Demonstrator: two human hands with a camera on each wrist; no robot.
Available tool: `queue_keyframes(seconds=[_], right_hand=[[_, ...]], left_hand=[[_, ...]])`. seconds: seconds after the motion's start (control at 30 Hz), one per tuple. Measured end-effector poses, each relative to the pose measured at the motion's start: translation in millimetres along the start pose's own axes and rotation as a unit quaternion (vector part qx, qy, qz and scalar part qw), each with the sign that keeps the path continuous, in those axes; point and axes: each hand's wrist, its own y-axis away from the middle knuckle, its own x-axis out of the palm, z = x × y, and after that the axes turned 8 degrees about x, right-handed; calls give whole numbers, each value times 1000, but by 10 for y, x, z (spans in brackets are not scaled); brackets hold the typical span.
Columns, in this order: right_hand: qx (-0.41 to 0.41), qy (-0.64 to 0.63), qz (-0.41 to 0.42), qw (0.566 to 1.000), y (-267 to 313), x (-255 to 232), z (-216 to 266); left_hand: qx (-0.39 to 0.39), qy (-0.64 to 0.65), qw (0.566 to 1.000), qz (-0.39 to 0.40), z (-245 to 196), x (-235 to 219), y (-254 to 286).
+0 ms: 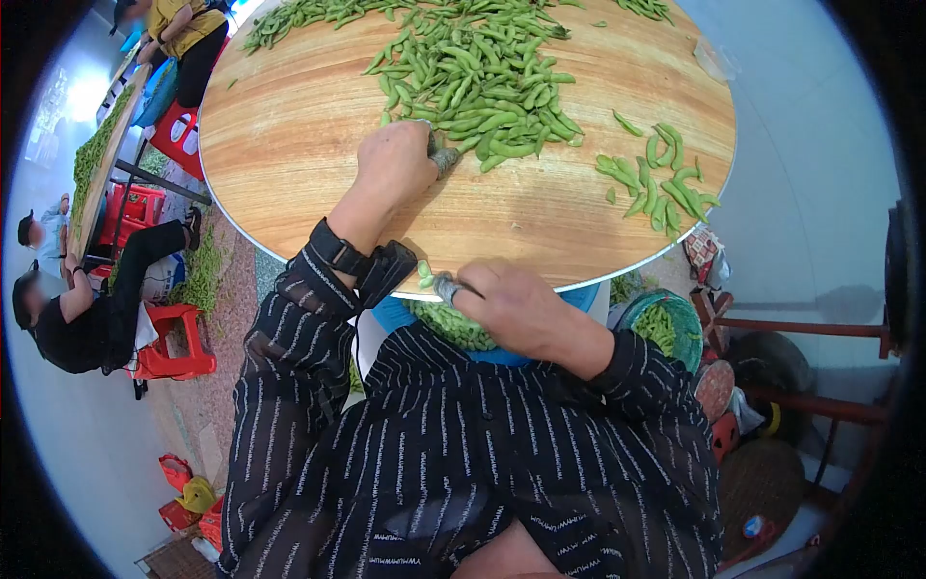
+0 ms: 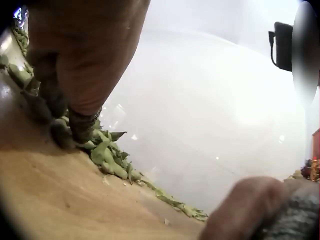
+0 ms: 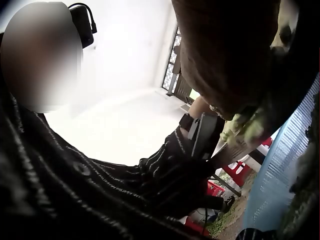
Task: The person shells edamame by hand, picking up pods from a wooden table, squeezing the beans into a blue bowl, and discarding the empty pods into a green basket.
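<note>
A heap of green soybean pods [image 1: 482, 87] covers the far middle of the round wooden table [image 1: 299, 164]. My left hand [image 1: 394, 164] is at the heap's near edge. Its wrapped thumb and curled fingers pinch at pods [image 2: 107, 157] low on the tabletop. By the table's near edge, my right hand [image 1: 521, 314] holds a few pale green shelled soybeans [image 1: 424, 275] at its wrapped fingertips; they also show as beans [image 3: 245, 131] in the right wrist view. Below it, a blue basket [image 1: 391, 314] contains many shelled beans [image 1: 453, 326], partly hidden by the hand and table rim.
Loose pods [image 1: 666, 188] lie at the table's right side. A green basket [image 1: 696, 333] with pods stands at lower right, near a reddish wooden frame [image 1: 801, 328]. At left, people sit by another table [image 1: 106, 164], with red stools [image 1: 178, 343] and pods on the floor.
</note>
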Motion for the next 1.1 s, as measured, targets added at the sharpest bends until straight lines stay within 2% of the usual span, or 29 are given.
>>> queue_keyframes(seconds=[0.07,0.13,0.17,0.23,0.37,0.43,0.57,0.63,0.67,0.7,0.73,0.77,0.83,0.9,0.97,1.1], right_hand=[[3,-27,18,999,64,-23,-5],[56,-87,-59,993,112,-49,-37],[56,-86,-59,993,119,-73,-55],[134,-169,-113,970,106,-122,-98],[148,-221,-173,948,82,-124,-178],[191,-250,-172,933,81,-159,-181],[209,-290,-214,909,75,-98,-204],[246,-411,-193,856,61,-113,-188],[247,-411,-194,856,47,-143,-170],[265,-485,-171,816,24,-189,-145],[280,-556,-145,769,6,-227,-131],[281,-556,-144,768,-4,-250,-128],[275,-624,-96,725,-25,-278,-131],[263,-636,-86,721,-30,-271,-131],[252,-646,-77,716,-28,-288,-114],[272,-665,-70,692,-7,-334,-85]], left_hand=[[12,-10,1000,8,-14,2,-6],[32,-24,999,14,-45,-14,9],[32,-24,999,13,-39,-4,15],[48,-40,998,21,2,30,36],[76,-28,997,4,21,29,117],[89,-35,994,-44,53,68,147],[85,-7,992,-92,39,22,240],[102,72,980,-152,43,-46,312],[104,73,980,-151,59,-33,340],[105,282,947,-109,72,-18,373],[100,478,870,-62,65,-18,412],[99,478,870,-61,32,-36,478],[-17,669,741,55,-143,-167,600],[-32,686,725,53,-209,-100,656],[-35,745,663,58,-251,-75,702],[-27,726,687,33,-304,-50,728]])
